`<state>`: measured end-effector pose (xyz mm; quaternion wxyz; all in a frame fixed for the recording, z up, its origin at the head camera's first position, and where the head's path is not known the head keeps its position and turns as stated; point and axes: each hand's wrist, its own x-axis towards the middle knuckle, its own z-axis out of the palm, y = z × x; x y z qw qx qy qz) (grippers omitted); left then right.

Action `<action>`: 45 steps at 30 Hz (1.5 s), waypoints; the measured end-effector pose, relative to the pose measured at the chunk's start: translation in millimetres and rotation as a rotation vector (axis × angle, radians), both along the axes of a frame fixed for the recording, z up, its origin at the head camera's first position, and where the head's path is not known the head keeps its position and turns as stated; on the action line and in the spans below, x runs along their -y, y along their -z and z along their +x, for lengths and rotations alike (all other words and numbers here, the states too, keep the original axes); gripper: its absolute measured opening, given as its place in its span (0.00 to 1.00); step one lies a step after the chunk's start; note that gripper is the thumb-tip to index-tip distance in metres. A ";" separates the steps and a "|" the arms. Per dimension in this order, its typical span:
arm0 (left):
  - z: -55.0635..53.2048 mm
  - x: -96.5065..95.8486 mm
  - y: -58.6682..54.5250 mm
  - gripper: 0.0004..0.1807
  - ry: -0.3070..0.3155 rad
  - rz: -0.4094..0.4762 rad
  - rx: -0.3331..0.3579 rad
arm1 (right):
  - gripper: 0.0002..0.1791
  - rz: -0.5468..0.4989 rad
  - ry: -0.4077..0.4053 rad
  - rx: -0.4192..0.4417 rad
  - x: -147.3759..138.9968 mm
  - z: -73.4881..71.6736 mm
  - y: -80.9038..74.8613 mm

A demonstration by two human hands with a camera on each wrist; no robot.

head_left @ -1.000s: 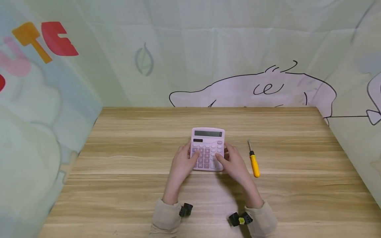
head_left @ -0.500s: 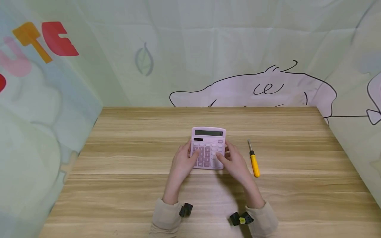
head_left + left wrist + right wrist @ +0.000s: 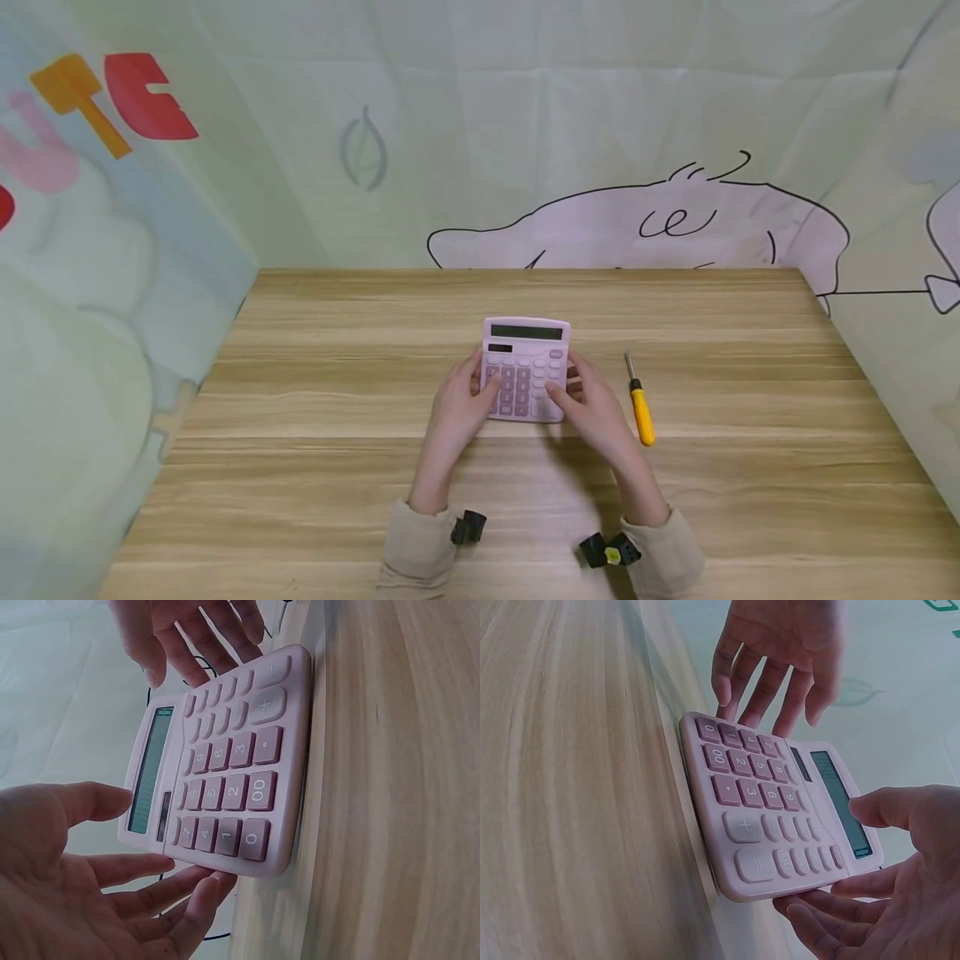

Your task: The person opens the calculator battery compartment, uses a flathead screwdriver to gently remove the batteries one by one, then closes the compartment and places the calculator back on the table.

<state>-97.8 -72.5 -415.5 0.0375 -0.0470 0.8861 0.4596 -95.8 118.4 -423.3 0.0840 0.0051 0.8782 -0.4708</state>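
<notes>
A pink calculator (image 3: 523, 375) is held between both hands near the middle of the table, its display end raised toward the back. My left hand (image 3: 459, 406) holds its left side, with the thumb over the number keys in the head view and the fingers at the edge and behind. On the other side my right hand (image 3: 597, 415) mirrors this grip, its thumb over the right-hand keys. Both wrist views show the calculator (image 3: 225, 772) tilted, its lower edge close over the tabletop and fingertips reaching under its sides. The screen (image 3: 841, 802) is dark green-grey.
A screwdriver (image 3: 641, 410) with a yellow handle lies on the wooden table (image 3: 337, 358), right of the right hand. Printed fabric (image 3: 480, 125) hangs behind the table and along both sides.
The calculator has shifted slightly away from the person, with both hands keeping hold of it. The digit visible on its display earlier no longer shows clearly. The screwdriver has stayed put.
</notes>
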 end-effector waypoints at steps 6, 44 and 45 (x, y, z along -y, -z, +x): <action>1.7 3.0 0.8 0.33 -0.018 0.017 0.015 | 0.36 -0.010 -0.007 -0.002 1.1 0.2 -0.6; 5.0 9.9 -13.2 0.35 0.079 0.168 0.078 | 0.37 -0.032 -0.041 -0.059 -8.5 5.4 -14.5; 5.2 10.1 -13.1 0.34 0.079 0.173 0.078 | 0.37 -0.036 -0.041 -0.062 -8.6 5.9 -15.1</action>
